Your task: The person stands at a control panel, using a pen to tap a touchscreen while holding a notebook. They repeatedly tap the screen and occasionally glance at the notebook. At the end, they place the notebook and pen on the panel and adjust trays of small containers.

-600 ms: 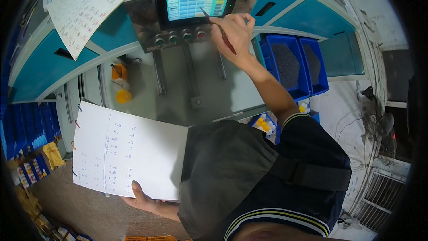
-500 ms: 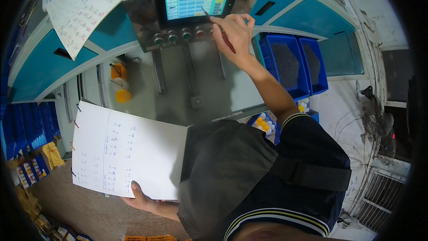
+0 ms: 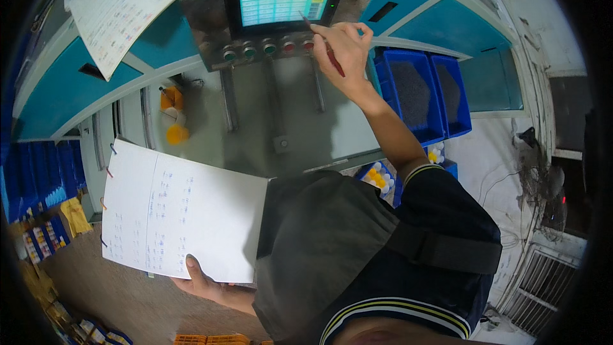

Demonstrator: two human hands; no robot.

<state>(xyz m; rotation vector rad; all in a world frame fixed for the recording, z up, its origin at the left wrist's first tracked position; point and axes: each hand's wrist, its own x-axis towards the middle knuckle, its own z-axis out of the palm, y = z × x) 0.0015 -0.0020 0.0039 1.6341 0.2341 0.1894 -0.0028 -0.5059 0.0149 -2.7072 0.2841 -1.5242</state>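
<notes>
At frame upper centre, the right hand's grip [image 3: 347, 56] is clamping a slim dark-red pen [image 3: 334, 61] near a black-framed screen [image 3: 280, 5]; at lower left, the left hand's grip [image 3: 202, 284] is clamping a white ring-bound notebook [image 3: 220, 223].

Floor [image 3: 128, 281]: brown, lower left. Wall [image 3: 488, 185]: white, marked, right side; cables [image 3: 530, 169] hanging in a dark tangle. Barred grille [image 3: 539, 281]: pale, lower right. Cabinet panels [image 3: 450, 22]: teal, with black handles [image 3: 383, 11], pale frame [image 3: 408, 15]. Tabletop [image 3: 255, 147]: grey-green, partly shadowed. Red light [image 3: 564, 199]: small, against a dark area, far right.
</notes>
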